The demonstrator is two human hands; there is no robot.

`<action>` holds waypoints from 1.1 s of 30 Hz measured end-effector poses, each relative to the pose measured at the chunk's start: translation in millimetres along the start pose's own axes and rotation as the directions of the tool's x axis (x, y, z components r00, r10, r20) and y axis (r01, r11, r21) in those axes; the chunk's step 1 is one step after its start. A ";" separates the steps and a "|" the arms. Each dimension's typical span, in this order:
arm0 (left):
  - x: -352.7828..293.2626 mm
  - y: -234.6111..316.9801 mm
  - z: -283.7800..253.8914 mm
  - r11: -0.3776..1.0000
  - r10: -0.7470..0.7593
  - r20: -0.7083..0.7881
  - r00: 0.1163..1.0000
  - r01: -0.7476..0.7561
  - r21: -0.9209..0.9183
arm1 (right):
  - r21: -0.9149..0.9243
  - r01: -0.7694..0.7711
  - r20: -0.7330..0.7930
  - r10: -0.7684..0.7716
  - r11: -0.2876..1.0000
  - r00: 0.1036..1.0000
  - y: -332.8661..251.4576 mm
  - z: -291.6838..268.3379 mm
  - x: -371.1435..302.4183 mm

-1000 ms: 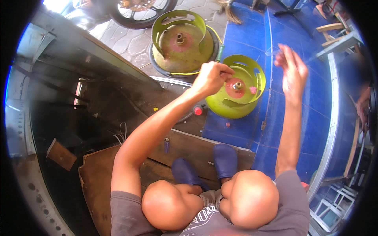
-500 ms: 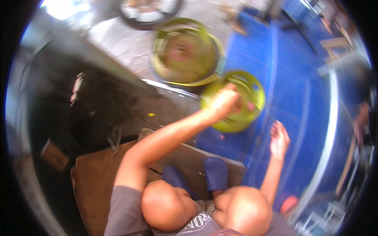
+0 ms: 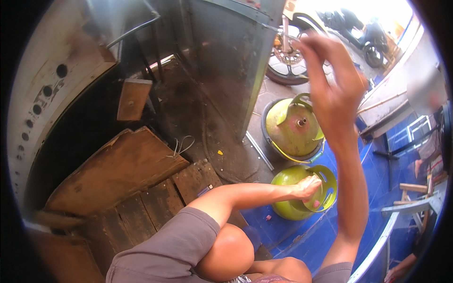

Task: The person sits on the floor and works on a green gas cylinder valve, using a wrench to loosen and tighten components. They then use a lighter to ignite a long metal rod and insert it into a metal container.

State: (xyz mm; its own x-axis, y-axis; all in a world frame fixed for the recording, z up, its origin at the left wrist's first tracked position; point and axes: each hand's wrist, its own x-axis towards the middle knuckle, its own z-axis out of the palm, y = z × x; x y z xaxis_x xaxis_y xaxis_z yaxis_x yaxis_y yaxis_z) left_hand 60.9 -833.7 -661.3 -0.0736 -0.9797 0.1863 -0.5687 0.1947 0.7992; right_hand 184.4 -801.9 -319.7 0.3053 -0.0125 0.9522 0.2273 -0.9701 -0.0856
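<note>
A yellow-green gas cylinder (image 3: 285, 179) stands on the blue floor in front of me. My left hand (image 3: 307, 187) is closed at its top, inside the collar, and hides the valve. A small pink bit shows on the cylinder below that hand. My right hand (image 3: 337, 82) is raised high, its thumb and forefinger curled toward each other in a pinch. Whatever it holds is too small or blurred to name. Behind the first cylinder, a second gas cylinder (image 3: 288, 127) sits upright in a dark bucket (image 3: 266, 141) with a yellow handle, its valve exposed.
To my left are wooden boards (image 3: 118, 174) and a loose wood block (image 3: 134, 99). A grey metal cabinet (image 3: 226, 52) rises beyond them. A motorcycle wheel (image 3: 285, 70) stands past the bucket. At right are a metal bench frame (image 3: 384, 236) and parts of another person (image 3: 424, 245).
My right hand has risen from beside the cylinder to high in front of me. The view has swung left. My left hand stays at the cylinder's top.
</note>
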 end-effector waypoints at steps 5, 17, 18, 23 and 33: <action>4.8 10.0 -18.1 0.878 -0.389 0.216 0.896 0.431 -0.208 | -0.374 0.207 0.234 -0.124 0.904 0.964 18.3 79.0 82.7; -7.5 14.7 -31.0 0.858 -0.371 0.135 0.919 0.395 -0.328 | -0.681 0.463 0.488 -0.120 0.568 0.865 58.3 158.6 104.1; -6.6 14.8 -32.1 0.863 -0.353 0.145 0.924 0.382 -0.330 | -0.685 0.467 0.500 -0.105 0.560 0.860 58.5 159.5 104.2; -8.3 15.6 -31.8 0.751 -0.403 0.250 0.881 0.474 -0.460 | -0.702 0.477 0.558 -0.009 0.529 0.830 50.0 158.2 108.8; -1.3 8.4 -30.9 0.914 -0.305 0.236 0.923 0.353 -0.198 | -0.586 0.377 0.347 -0.199 0.717 0.917 14.6 15.4 48.7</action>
State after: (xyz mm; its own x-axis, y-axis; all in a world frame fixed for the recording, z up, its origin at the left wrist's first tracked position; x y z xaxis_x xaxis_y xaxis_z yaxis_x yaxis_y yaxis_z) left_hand 81.6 -829.3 -637.1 -0.0881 -0.9744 -0.2068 -0.3837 -0.1584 0.9098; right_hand 216.8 -812.9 -279.1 0.5552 0.2653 0.7883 -0.2637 -0.8427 0.4693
